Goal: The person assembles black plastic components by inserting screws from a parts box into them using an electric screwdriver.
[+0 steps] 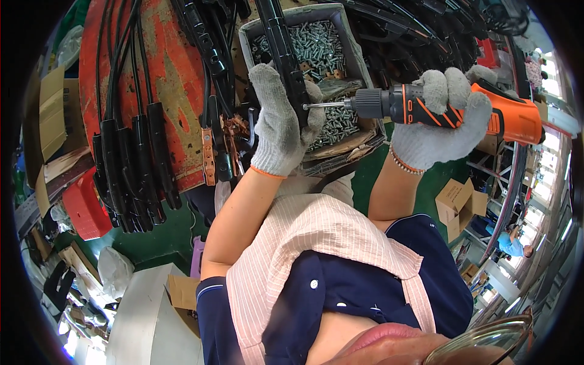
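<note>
Within the left hand (277, 131), curled round it, lies one black bar (289, 61), seemingly steadied for the bit (325, 105) of one driver (397, 104), which the right hand (438, 145) grips, wrapped round its body. Just beyond the hands, one box (354, 52) keeps screws (316, 45), too many to count, apparently within easy reach.

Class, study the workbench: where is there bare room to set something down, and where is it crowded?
The red table shows a bare, worn patch between the black handles at left and the copper parts. It is crowded over the screw box, where the left hand and drill reach, and right of it, under piled black parts.
</note>
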